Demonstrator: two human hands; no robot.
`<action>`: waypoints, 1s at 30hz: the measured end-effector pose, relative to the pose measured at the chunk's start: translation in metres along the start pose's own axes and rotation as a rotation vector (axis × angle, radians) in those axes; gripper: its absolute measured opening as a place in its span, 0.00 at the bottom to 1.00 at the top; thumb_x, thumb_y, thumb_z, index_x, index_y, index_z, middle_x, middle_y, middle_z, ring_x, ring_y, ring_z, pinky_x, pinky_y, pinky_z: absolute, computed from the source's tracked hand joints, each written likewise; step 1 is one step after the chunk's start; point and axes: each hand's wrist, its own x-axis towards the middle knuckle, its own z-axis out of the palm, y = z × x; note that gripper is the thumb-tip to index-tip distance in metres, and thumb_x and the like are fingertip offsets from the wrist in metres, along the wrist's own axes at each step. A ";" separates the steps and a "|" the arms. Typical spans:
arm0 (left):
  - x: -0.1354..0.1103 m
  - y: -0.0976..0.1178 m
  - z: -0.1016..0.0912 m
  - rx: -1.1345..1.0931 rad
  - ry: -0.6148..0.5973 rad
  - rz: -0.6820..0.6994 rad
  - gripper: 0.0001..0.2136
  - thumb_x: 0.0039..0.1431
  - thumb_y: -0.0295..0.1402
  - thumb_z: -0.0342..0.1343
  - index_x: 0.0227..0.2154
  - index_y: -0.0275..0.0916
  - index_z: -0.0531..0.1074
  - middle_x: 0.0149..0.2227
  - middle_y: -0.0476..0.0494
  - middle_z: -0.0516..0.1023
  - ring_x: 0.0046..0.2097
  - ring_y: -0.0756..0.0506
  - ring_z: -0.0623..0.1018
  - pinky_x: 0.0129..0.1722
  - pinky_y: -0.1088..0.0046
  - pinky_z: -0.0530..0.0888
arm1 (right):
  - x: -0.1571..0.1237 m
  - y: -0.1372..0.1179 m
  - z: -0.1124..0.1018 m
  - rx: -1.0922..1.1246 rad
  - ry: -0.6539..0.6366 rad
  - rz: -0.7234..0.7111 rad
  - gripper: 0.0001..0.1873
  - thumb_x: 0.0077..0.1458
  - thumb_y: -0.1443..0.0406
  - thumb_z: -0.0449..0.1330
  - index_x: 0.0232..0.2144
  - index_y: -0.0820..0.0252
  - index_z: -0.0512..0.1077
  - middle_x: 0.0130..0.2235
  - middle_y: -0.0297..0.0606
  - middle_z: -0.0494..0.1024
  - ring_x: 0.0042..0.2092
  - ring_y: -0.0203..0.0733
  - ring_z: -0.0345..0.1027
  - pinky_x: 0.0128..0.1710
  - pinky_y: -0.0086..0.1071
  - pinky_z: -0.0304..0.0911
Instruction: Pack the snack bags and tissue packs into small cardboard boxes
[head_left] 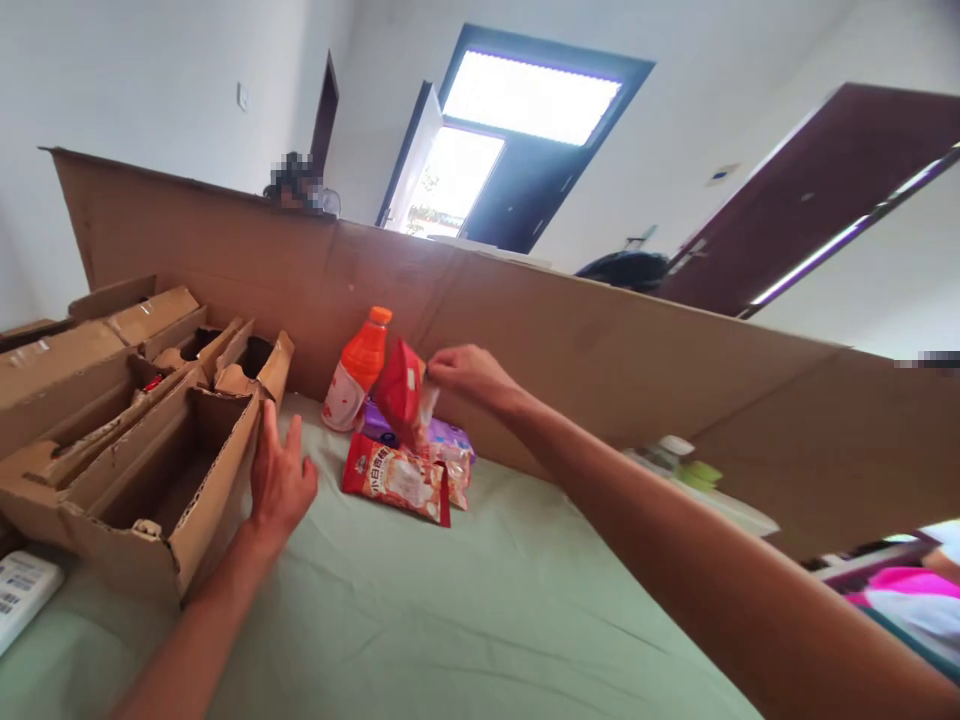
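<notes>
From my feed, the right hand's fingers are pinched together on the top edge of a small red snack packet. They hold it up clear of the surface, tilted, with its lower end hanging over the other packets. The right hand reaches in from the lower right on a long bare forearm.

The left hand's fingers are spread apart and grip nothing. The left hand lies open, palm down, with its thumb side against the front corner of an open cardboard box.

Under the lifted packet a larger red and white snack bag lies flat on the pale green cloth of the worktop. A purple packet is tucked just behind it and touches it. An orange bottle with an orange cap stands just left of the held packet, leaning a little towards the cardboard wall that runs across the back.

More open cardboard boxes are stacked behind the first one on the left. One of them holds something small and red, which I can't make out. A white pack with barcodes sits at the lower left edge. On the far right, near the wall, a bottle with a white cap lies apart from the snacks.
</notes>
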 end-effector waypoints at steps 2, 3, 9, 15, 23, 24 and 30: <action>-0.011 0.003 -0.002 -0.029 -0.073 0.041 0.26 0.56 0.21 0.52 0.60 0.32 0.65 0.73 0.25 0.42 0.68 0.28 0.62 0.62 0.48 0.68 | -0.007 0.014 0.018 -0.067 -0.047 0.066 0.12 0.49 0.68 0.56 0.23 0.59 0.80 0.24 0.39 0.79 0.30 0.42 0.74 0.30 0.29 0.62; -0.018 0.002 -0.004 -0.041 -0.122 0.056 0.26 0.56 0.21 0.52 0.59 0.33 0.66 0.73 0.26 0.43 0.67 0.28 0.64 0.61 0.47 0.68 | -0.008 0.019 0.027 -0.091 -0.064 0.088 0.11 0.49 0.67 0.57 0.24 0.58 0.80 0.26 0.40 0.80 0.32 0.44 0.76 0.32 0.31 0.64; -0.069 -0.026 -0.014 -0.077 -0.371 0.037 0.17 0.50 0.21 0.55 0.43 0.38 0.76 0.69 0.34 0.59 0.60 0.34 0.74 0.61 0.53 0.70 | -0.008 0.008 0.048 -0.056 -0.122 0.000 0.17 0.58 0.63 0.55 0.43 0.54 0.81 0.45 0.42 0.83 0.45 0.49 0.78 0.41 0.34 0.68; -0.094 -0.053 0.003 -0.192 -0.355 -0.173 0.26 0.49 0.22 0.55 0.55 0.36 0.71 0.67 0.32 0.64 0.67 0.35 0.66 0.67 0.53 0.63 | -0.029 -0.074 0.044 0.185 -0.128 -0.334 0.15 0.60 0.63 0.55 0.42 0.51 0.81 0.42 0.36 0.84 0.41 0.44 0.78 0.42 0.31 0.69; -0.103 -0.063 0.025 -0.433 -0.217 -0.308 0.40 0.51 0.20 0.53 0.69 0.35 0.50 0.73 0.33 0.48 0.73 0.38 0.49 0.72 0.53 0.50 | -0.032 -0.278 0.028 0.184 -0.155 -0.954 0.17 0.65 0.68 0.53 0.48 0.56 0.79 0.47 0.36 0.82 0.48 0.39 0.75 0.46 0.27 0.64; -0.104 -0.064 0.025 -0.459 -0.218 -0.309 0.41 0.51 0.20 0.53 0.69 0.35 0.50 0.73 0.33 0.50 0.73 0.38 0.50 0.73 0.53 0.50 | -0.026 -0.299 0.030 0.083 -0.213 -1.010 0.18 0.64 0.69 0.53 0.50 0.55 0.78 0.49 0.35 0.82 0.49 0.38 0.75 0.46 0.25 0.64; -0.105 -0.066 0.029 -0.565 -0.223 -0.341 0.40 0.51 0.22 0.53 0.69 0.30 0.50 0.73 0.32 0.47 0.73 0.34 0.48 0.73 0.52 0.47 | -0.002 -0.372 0.076 -0.326 -0.410 -1.150 0.22 0.50 0.72 0.65 0.48 0.51 0.80 0.50 0.37 0.82 0.52 0.45 0.75 0.44 0.27 0.67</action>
